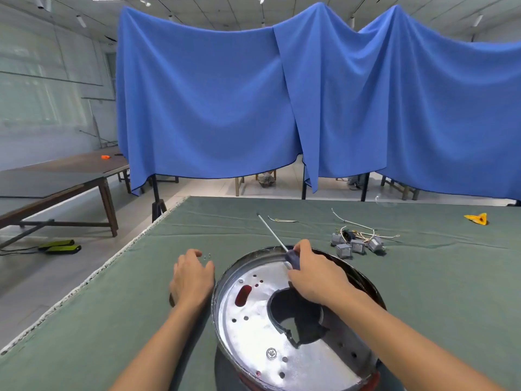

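Steel-shafted, stiff, likely light: grasp screwdriver (292, 258) by blue handle in curled right hand (315, 275), left hand (191, 277) loosely spread at its nine o'clock.

Screwdriver handle (292, 259) mostly under right hand (316, 277)

A workshop hall.
Long tables (70, 170), one under green cloth (112, 320), bear a screwdriver (277, 239), loose wires (355, 224) and grey parts (358, 246); blue sheets (203, 108) screen the room under strip lights (81, 21).
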The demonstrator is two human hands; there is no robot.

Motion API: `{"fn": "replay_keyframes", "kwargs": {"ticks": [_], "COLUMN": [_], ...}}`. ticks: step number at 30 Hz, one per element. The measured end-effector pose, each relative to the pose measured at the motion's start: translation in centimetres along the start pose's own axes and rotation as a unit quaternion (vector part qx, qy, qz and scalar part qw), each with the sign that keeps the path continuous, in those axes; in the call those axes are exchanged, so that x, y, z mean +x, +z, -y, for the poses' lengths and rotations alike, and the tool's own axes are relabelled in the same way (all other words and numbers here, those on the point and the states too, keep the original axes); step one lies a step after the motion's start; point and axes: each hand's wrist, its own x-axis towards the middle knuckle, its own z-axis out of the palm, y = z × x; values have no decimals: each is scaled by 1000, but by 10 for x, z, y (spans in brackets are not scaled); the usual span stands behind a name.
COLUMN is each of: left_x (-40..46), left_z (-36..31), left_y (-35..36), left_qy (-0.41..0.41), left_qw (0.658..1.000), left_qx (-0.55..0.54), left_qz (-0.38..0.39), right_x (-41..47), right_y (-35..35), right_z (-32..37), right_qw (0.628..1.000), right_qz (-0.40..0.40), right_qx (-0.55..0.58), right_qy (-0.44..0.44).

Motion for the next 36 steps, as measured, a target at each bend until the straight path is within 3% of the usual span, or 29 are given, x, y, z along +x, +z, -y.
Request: {"fn": "replay_keyframes", "kwargs": {"ticks": [16,19,22,24,28,30,33,36], "left_x": [30,28,22,15,-1,-11,-21,-16], "left_z": [0,0,3,-4,-32,-40,-37,-30], "left_y": [15,11,3,-7,-33,-39,-35,-33], "left_qy": [-13,-20,-40,-60,-76,-78,-136,-211], "left_qw": [996,998,993,965,856,816,784,708], "left_qx": [80,29,-106,-255,-510,-567,-593,-653], "left_qz": [-44,-49,-21,6,41,75,123,168], "right_x": [6,4,4,3,3,3,0,-4], "right_y": [7,8,9,9,9,8,6,3], "right_z": [-2,-2,-2,-2,-3,-3,-3,-3], "right_qw": [1000,1000,1000,1000,999,998,996,990], "right_qz": [-11,-17,-23,-28,-37,-53,-88,-124], "right_qx": [-12,-12,-8,-8,8,17,18,-5], "right_qy": [2,-4,-7,-8,-7,-2,-13,-64]}}
